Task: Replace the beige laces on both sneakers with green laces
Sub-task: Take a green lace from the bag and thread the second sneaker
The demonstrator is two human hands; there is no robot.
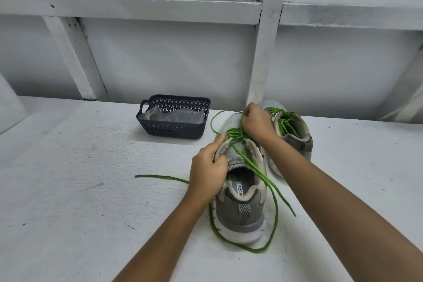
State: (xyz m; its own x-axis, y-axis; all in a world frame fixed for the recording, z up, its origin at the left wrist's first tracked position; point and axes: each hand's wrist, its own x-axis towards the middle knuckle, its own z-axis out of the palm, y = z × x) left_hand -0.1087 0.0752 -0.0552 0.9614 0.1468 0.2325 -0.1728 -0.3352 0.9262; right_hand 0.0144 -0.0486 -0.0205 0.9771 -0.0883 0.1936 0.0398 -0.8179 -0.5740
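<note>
both hands grip green lace on near sneaker, insole reading "mory".

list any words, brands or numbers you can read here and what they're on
"MORY FO": on the insole of the near sneaker, cut off by the left hand and the collar.
Yellow-green lettering beside it on the insole: too hidden to read.
Basket, far sneaker: no text visible.

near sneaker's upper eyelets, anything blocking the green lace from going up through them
Nothing visible does. The near sneaker has open eyelet flaps above the lacing; the left hand grips one flap, the right hand pinches the green lace near the toe. The far sneaker sits apart.
</note>
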